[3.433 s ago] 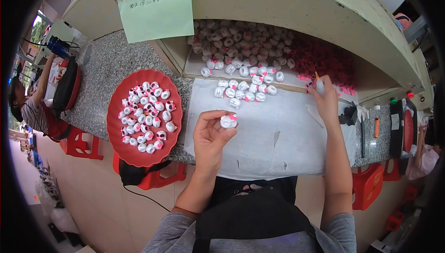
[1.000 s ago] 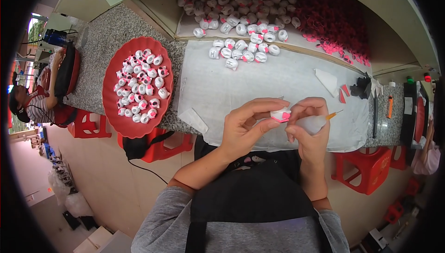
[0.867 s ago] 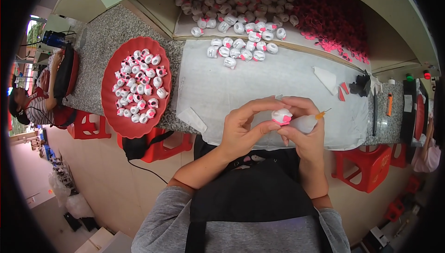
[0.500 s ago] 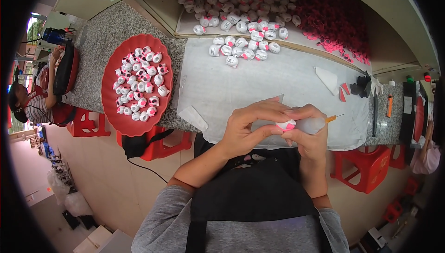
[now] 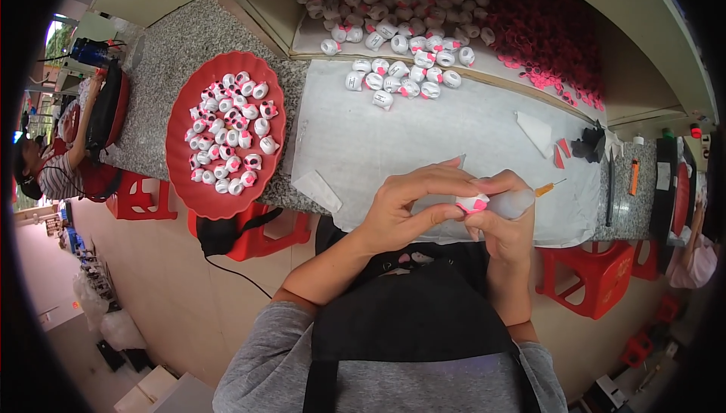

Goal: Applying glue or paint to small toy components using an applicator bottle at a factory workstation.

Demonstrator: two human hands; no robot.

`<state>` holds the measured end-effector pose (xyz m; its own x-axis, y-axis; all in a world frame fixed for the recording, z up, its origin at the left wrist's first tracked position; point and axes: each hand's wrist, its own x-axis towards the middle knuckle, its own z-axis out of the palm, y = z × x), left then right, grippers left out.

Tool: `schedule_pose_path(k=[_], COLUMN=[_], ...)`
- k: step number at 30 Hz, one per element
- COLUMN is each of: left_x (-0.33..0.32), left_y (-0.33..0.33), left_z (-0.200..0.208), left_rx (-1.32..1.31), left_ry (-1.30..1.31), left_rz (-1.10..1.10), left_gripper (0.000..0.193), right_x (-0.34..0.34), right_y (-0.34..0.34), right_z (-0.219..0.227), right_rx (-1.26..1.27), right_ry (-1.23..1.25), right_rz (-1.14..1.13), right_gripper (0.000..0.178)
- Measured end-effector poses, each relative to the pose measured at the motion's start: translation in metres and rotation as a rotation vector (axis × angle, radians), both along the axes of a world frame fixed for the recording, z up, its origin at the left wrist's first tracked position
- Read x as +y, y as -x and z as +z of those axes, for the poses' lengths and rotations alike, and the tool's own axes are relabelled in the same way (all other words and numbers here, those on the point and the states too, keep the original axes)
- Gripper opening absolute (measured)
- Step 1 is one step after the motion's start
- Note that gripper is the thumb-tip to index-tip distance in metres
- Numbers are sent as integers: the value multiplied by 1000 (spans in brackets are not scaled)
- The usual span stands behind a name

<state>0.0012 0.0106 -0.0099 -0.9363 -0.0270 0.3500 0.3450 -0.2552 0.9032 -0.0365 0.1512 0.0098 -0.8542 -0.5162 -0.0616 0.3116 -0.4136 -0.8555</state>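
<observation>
Left hand (image 5: 403,207) pinches a rounded white-and-pink piece (image 5: 473,203), right hand (image 5: 507,230) clasps a translucent plastic bottle (image 5: 513,203) whose orange nozzle (image 5: 544,189), toward two o'clock, could drip under pressure.

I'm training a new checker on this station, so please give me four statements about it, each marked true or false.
1. The left hand pinches a small rounded white-and-pink piece beside the right hand. True.
2. The right hand is holding nothing. False: it holds a translucent whitish bottle with a yellow nozzle.
3. A red scalloped tray stands left of the thin white sheet. True.
4. The tray holds only solid black pieces. False: many white-and-pink ones lie in it.
</observation>
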Motion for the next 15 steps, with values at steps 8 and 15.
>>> schedule_pose_path(k=[8,15], left_x=[2,-7], left_y=[2,-4], left_z=[-4,-4], left_rx=[-17,-63], left_ry=[-142,-141], left_rz=[-16,8], left_gripper=[22,21], right_x=[-2,-11], right_y=[6,4], right_z=[3,-3], right_rx=[69,-44], right_ry=[-112,-69], right_rz=[40,58], right_gripper=[24,26])
